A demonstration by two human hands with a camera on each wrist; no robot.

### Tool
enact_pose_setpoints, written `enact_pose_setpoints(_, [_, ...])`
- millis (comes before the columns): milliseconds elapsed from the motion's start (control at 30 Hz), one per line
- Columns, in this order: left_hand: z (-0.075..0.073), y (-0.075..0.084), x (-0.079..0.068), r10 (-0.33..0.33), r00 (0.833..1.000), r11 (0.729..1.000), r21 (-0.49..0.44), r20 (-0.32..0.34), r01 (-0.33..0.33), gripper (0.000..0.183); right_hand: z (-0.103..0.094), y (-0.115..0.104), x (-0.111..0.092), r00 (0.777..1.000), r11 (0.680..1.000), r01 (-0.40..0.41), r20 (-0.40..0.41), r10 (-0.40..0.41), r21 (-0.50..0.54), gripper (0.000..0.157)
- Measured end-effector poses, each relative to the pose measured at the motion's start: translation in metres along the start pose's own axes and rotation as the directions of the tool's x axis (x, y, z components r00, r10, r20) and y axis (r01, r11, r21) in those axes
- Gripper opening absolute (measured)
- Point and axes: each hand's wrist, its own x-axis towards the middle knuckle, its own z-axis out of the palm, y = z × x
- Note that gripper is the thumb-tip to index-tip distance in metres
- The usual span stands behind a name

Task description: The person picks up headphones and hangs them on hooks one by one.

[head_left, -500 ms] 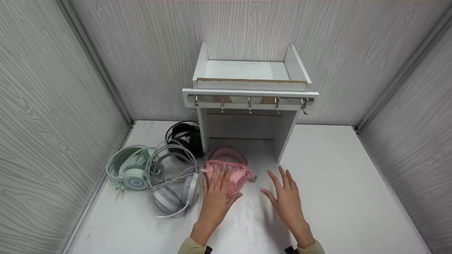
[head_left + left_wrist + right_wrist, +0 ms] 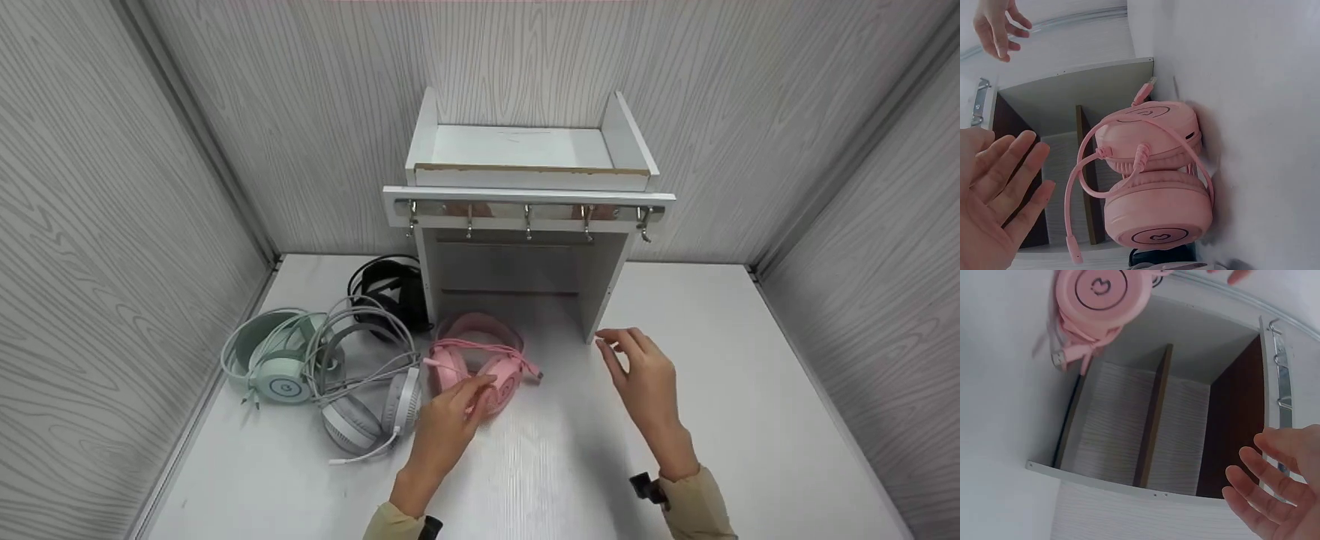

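Note:
A pink headset (image 2: 501, 375) with its cable wrapped round it lies on the table at the mouth of the white cabinet (image 2: 609, 289). My left hand (image 2: 448, 427) is held above its near side, fingers loosely bent and holding nothing; the left wrist view shows a gap between that hand (image 2: 1005, 197) and the pink headset (image 2: 1157, 214). To the right, my right hand (image 2: 646, 382) hovers by the cabinet's front right edge, its fingers relaxed. In the right wrist view nothing lies in that hand (image 2: 1275, 484).
Left of the pink headset lie a grey-white headset (image 2: 401, 401), a mint green headset (image 2: 281, 375) and a black headset (image 2: 405, 296). A rail with several metal hooks (image 2: 528, 221) runs across the cabinet front, below an open top shelf (image 2: 525, 146). Walls enclose the table.
My left hand has drawn back a little toward me from over the pink headset, its fingers less spread. My right hand has moved right and slightly up. The headsets have stayed put.

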Motion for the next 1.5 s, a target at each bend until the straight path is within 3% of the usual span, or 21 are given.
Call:
enact_pose_setpoints(233, [-0.02,-0.014,0.003,-0.08,0.988,0.994,0.061,-0.132,0.088,0.007,-0.02,0.002,0.051,0.986,0.999,0.018,-0.167,-0.011,0.039,0.012])
enact_pose_setpoints(433, [-0.04,-0.032,0.001,-0.183,0.959,0.98,0.041,-0.215,0.196,0.008,-0.031,0.0,0.095,0.942,0.996,0.045,-0.336,-0.018,0.074,0.018])
enact_pose_setpoints(533, [-0.051,-0.042,-0.001,-0.225,0.944,0.971,0.028,-0.243,0.238,0.01,-0.032,0.0,0.118,0.928,0.994,0.072,-0.372,-0.038,0.077,0.02])
enact_pose_setpoints(667, [-0.064,-0.056,-0.009,-0.279,0.919,0.955,0.018,-0.28,0.296,0.013,-0.026,0.004,0.148,0.939,0.991,0.108,-0.334,-0.077,0.073,0.025])
enact_pose_setpoints(900, [-0.082,-0.08,-0.027,-0.358,0.869,0.922,0.017,-0.341,0.386,0.015,-0.01,0.01,0.18,0.962,0.985,0.163,-0.213,-0.17,-0.051,0.044])
enact_pose_setpoints(1167, [-0.093,-0.095,-0.045,-0.473,0.794,0.855,0.015,-0.383,0.518,0.017,0.003,0.011,0.19,0.974,0.963,0.198,-0.075,-0.214,-0.181,0.054])
enact_pose_setpoints(1300, [-0.094,-0.102,-0.053,-0.529,0.758,0.816,0.016,-0.38,0.578,0.019,0.004,0.012,0.189,0.975,0.951,0.197,-0.052,-0.215,-0.24,0.055])
enact_pose_setpoints(1500, [-0.094,-0.109,-0.06,-0.606,0.706,0.766,-0.03,-0.366,0.642,0.024,0.004,0.013,0.19,0.974,0.95,0.205,-0.046,-0.222,-0.235,0.054])
